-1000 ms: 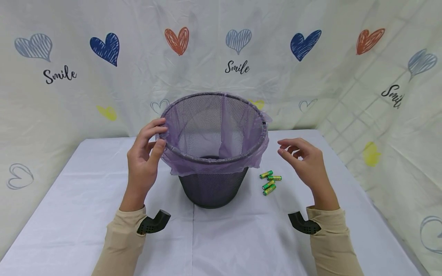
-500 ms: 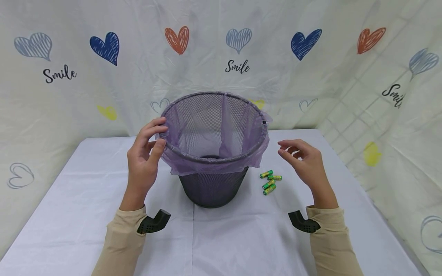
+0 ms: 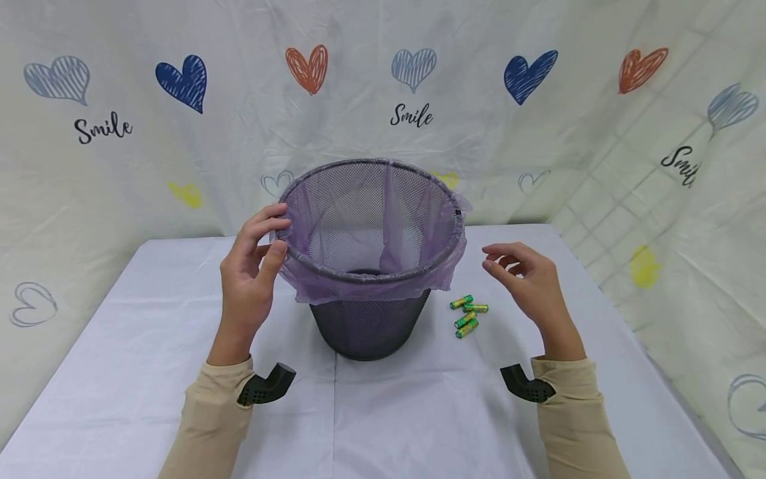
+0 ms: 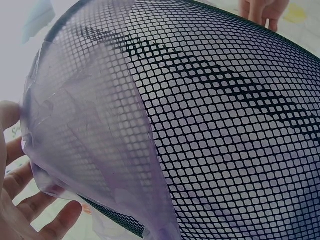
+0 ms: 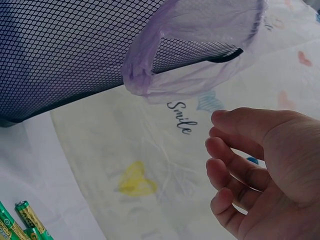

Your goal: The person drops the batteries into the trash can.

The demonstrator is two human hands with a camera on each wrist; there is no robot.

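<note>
A black mesh wastebasket (image 3: 372, 329) stands upright on the table. Its purple bin liner (image 3: 359, 289) is folded outward over the rim. At the basket's left side is my left hand (image 3: 250, 273), its fingertips and thumb right at the lined rim. From the left wrist view, the fingers (image 4: 30, 205) are spread loosely outside the liner. My right hand (image 3: 526, 276) hovers to the right of the basket, loosely curled with nothing in it, as the right wrist view (image 5: 260, 170) also shows. Several green and yellow batteries (image 3: 466, 328) lie on the table between basket and right hand.
A white cloth covers the table (image 3: 383, 426). Behind and to the right hangs a pale curtain (image 3: 359, 126) printed with hearts and "Smile". Each wrist wears a black camera mount (image 3: 266, 384) over a beige sleeve (image 3: 209, 426).
</note>
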